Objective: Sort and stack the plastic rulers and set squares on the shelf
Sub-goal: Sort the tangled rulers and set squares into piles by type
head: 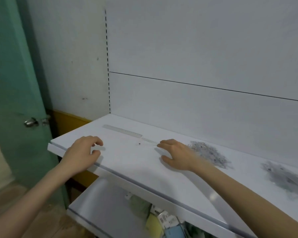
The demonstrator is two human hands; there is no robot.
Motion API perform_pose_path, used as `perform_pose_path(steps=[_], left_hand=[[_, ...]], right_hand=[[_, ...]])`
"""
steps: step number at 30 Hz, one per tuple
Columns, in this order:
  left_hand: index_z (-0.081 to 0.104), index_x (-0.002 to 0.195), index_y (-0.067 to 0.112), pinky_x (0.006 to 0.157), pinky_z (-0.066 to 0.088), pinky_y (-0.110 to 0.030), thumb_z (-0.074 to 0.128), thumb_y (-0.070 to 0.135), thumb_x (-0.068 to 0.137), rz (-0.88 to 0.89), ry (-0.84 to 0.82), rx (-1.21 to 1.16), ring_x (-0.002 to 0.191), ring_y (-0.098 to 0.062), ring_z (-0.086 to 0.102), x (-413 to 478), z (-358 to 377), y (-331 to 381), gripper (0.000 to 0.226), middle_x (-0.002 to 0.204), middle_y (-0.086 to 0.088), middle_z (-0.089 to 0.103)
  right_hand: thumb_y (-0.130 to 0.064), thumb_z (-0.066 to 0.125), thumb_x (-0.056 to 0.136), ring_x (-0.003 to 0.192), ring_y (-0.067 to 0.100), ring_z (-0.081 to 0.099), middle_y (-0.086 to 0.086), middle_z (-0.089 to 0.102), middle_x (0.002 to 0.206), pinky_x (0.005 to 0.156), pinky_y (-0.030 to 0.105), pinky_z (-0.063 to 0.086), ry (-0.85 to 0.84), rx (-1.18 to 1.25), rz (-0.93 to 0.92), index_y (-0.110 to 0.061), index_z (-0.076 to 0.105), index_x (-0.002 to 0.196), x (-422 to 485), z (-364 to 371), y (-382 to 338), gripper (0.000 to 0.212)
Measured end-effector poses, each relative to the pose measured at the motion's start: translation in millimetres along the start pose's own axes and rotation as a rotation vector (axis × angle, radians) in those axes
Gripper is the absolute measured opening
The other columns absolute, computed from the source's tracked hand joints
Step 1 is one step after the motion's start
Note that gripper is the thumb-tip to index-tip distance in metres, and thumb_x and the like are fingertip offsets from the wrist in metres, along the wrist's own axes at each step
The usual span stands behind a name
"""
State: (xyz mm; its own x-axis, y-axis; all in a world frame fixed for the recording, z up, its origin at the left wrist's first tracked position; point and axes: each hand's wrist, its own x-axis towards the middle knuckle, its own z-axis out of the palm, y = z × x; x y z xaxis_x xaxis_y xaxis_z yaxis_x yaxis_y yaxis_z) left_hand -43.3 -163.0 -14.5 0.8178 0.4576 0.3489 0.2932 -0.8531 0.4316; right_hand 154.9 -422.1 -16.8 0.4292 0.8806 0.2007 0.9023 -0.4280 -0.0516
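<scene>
On the white shelf point(127, 162) a clear plastic ruler point(122, 130) lies flat near the back left. A thinner clear ruler point(149, 140) lies just right of it, its end at the fingertips of my right hand point(176, 154). That hand rests palm down on the shelf with fingers spread. My left hand point(83, 152) sits at the shelf's left front, its fingers and thumb pinching a small pale clear piece point(98, 148), seemingly a ruler's end. Two blurred heaps of clear rulers and set squares point(208, 153) point(286, 176) lie to the right.
A green door point(15, 83) with a metal knob point(30, 121) stands close to the shelf's left end. The shelf's white back panel point(196, 100) rises behind. A lower shelf point(101, 203) holds packaged goods point(162, 219).
</scene>
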Motion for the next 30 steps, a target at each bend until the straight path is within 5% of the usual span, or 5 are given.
perform_pose_path(steps=[7,12,17,25,30], left_hand=[[0.057,0.101,0.032,0.085,0.052,-0.035,0.061,0.016,0.087,0.036,-0.001,-0.01,0.103,-0.009,0.052,23,-12,-61,0.021,0.113,0.007,0.06],[0.06,0.104,0.029,0.09,0.051,-0.033,0.06,0.017,0.088,0.05,-0.075,0.015,0.107,-0.012,0.052,66,-20,-102,0.02,0.118,0.005,0.059],[0.061,0.11,0.02,0.099,0.04,-0.029,0.056,0.013,0.09,0.185,-0.149,-0.004,0.115,-0.013,0.048,112,7,-101,0.022,0.123,0.002,0.059],[0.029,0.149,0.018,0.115,0.015,-0.025,0.043,0.015,0.097,0.397,-0.44,-0.027,0.143,-0.015,0.023,180,78,-58,0.053,0.156,0.001,0.025],[0.053,0.134,0.019,0.103,0.033,-0.026,0.045,0.016,0.097,0.376,-0.388,-0.05,0.13,-0.02,0.044,179,93,-57,0.038,0.14,-0.002,0.051]], right_hand=[[-0.048,0.038,0.099,0.134,0.028,0.033,0.011,0.039,0.144,0.11,0.038,0.03,-0.141,0.02,0.123,-0.013,0.034,0.144,70,25,-28,0.057],[-0.06,0.028,0.096,0.121,0.031,0.04,0.013,0.045,0.13,0.102,0.042,0.035,-0.249,0.033,0.24,-0.017,0.034,0.141,105,51,-40,0.062],[-0.052,0.034,0.098,0.095,0.027,0.054,0.005,0.057,0.096,0.078,0.04,0.046,-0.077,-0.011,0.204,-0.015,0.053,0.105,105,63,-53,0.042],[-0.066,0.009,0.082,0.091,0.024,0.057,0.0,0.058,0.089,0.074,0.042,0.05,0.015,-0.094,0.155,-0.017,0.051,0.09,80,60,-87,0.065],[-0.07,0.016,0.083,0.086,0.025,0.057,0.002,0.058,0.086,0.075,0.043,0.05,-0.031,-0.069,0.123,-0.018,0.049,0.085,64,55,-101,0.062]])
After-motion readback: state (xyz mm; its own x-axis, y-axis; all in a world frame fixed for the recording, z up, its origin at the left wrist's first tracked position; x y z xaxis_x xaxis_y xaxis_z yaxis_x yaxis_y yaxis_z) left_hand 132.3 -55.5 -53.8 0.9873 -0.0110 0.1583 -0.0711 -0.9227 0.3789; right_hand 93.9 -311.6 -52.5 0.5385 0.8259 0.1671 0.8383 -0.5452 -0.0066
